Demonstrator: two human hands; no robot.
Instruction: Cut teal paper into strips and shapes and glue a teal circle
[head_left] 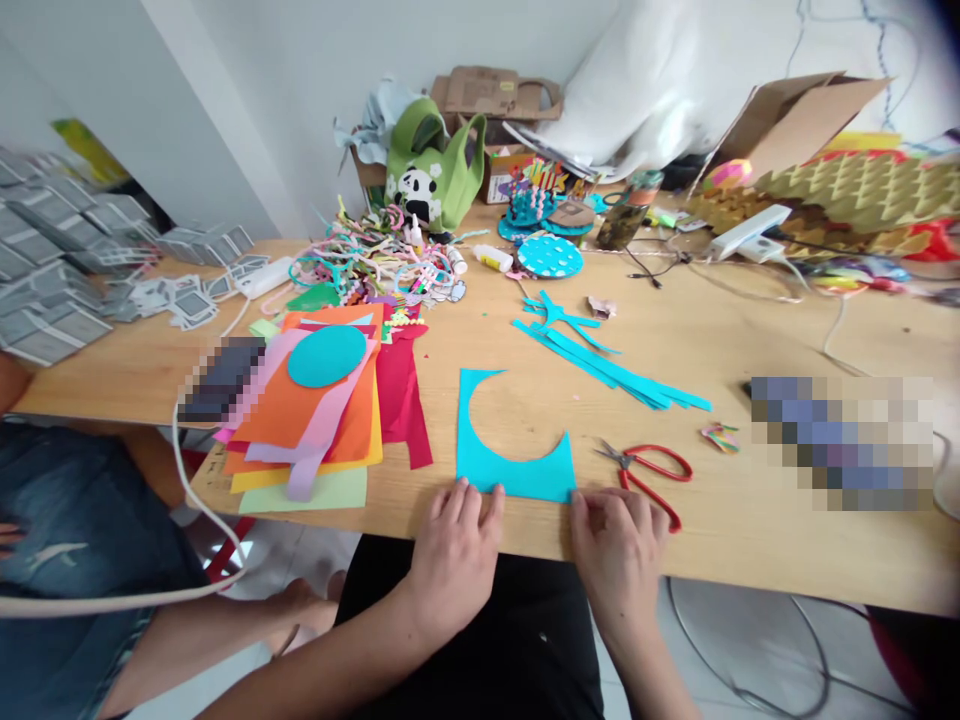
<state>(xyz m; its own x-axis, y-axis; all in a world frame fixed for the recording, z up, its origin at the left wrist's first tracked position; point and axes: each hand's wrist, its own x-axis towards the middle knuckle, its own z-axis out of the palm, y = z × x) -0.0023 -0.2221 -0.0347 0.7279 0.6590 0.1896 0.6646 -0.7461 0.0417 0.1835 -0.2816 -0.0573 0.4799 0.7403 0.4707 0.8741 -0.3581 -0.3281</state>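
Along the near edge of the table (724, 530), my left hand (457, 548) lies with fingers extended, tips on the near edge of the blue sheet (514, 477); my right hand (621, 545) is curled at the sheet's near right corner, and I cannot tell whether it pinches the paper. The sheet lies flat, a round gap in its far side. Red scissors (624, 460) lie just right of it. Left of it, a blue disc (328, 356) tops the paper stack (266, 422). Farther in lie blue strips (596, 367); toward the table's far edge, a dotted disc (550, 257), then a green bag (450, 190).
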